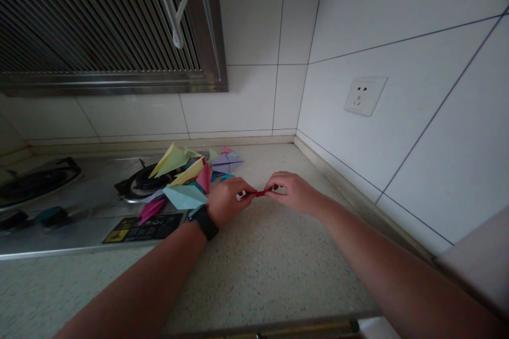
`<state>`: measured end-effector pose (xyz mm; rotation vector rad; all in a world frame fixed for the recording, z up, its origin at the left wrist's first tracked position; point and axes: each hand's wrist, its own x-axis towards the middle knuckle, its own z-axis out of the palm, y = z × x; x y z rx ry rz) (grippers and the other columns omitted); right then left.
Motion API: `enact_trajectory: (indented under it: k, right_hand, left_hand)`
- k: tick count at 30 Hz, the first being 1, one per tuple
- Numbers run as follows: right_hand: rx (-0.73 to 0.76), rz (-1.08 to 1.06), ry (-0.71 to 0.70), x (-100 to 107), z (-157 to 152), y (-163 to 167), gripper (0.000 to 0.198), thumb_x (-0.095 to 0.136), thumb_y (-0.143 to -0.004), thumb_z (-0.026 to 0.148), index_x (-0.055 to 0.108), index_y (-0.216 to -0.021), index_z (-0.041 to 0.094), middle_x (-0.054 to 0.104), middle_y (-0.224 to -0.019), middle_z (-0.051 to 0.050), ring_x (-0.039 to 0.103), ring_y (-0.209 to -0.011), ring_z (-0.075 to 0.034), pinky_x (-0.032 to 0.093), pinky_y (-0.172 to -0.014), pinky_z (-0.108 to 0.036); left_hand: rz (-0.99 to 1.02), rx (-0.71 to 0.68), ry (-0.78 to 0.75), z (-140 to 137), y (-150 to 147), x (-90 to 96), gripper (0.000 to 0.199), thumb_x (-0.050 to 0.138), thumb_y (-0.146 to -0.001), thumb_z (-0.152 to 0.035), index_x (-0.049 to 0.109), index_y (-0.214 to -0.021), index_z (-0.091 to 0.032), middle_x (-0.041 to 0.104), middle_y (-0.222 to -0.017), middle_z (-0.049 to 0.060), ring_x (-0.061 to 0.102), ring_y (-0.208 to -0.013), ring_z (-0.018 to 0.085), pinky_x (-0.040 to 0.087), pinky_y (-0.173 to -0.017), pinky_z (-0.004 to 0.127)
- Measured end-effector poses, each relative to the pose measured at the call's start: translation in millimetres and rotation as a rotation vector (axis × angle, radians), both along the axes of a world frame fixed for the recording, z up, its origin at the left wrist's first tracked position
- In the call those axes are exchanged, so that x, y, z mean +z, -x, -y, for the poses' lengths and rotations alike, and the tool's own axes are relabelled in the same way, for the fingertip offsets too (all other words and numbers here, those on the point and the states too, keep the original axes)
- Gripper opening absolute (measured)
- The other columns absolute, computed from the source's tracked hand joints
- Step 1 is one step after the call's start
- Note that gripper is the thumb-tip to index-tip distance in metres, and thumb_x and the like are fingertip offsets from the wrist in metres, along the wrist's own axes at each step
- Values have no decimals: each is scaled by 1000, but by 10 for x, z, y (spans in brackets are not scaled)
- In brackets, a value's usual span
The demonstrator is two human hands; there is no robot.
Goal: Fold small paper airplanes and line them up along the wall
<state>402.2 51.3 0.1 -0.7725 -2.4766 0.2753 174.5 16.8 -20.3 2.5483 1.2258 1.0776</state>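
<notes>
Between my two hands is a small piece of folded red paper (260, 193), held just above the speckled countertop (274, 265). My left hand (228, 200), with a dark watch (204, 221) on the wrist, pinches its left end. The right end is pinched by my right hand (292, 190). Fingers cover most of the paper, so its full shape is hidden. Just left of my left hand lies a pile of folded coloured papers, among them a light blue one (186, 197), a yellow one (170, 160), a magenta one (152, 211) and a purple one (226, 162).
A steel gas stove (87, 228) with black burners (149, 179) takes up the left side, partly under the paper pile. Above it hangs a range hood (119, 79) with a white cable (175, 26). A wall socket (365, 96) sits on the tiled right wall.
</notes>
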Motion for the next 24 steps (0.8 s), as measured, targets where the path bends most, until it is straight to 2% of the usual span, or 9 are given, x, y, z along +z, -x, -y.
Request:
enact_trajectory:
  k: [5, 15, 24]
  right_hand:
    - [44, -44, 54, -28, -22, -2, 11, 59, -87, 26, 67, -89, 18, 64, -83, -3, 58, -77, -13, 42, -74, -24]
    - [71, -24, 8, -69, -48, 5, 8, 62, -85, 23, 68, -89, 19, 63, -80, -3, 56, -74, -13, 42, -70, -25]
    - [82, -21, -51, -107, -72, 8, 7, 62, -85, 21, 68, -88, 18, 63, -79, -3, 55, -76, -14, 42, -73, -26]
  left_hand:
    - [-3, -26, -25, 4, -3, -1, 11, 63, -83, -19, 72, -91, -21, 65, -77, 0, 55, -72, 12, 41, -70, 25]
    - [-2, -5, -89, -69, 29, -80, 14, 66, -79, -13, 71, -90, -21, 65, -83, 2, 56, -81, 15, 41, -75, 28]
    - [-52, 2, -71, -67, 29, -81, 11, 66, -80, -14, 69, -88, -21, 66, -82, 1, 56, -81, 15, 40, -77, 28]
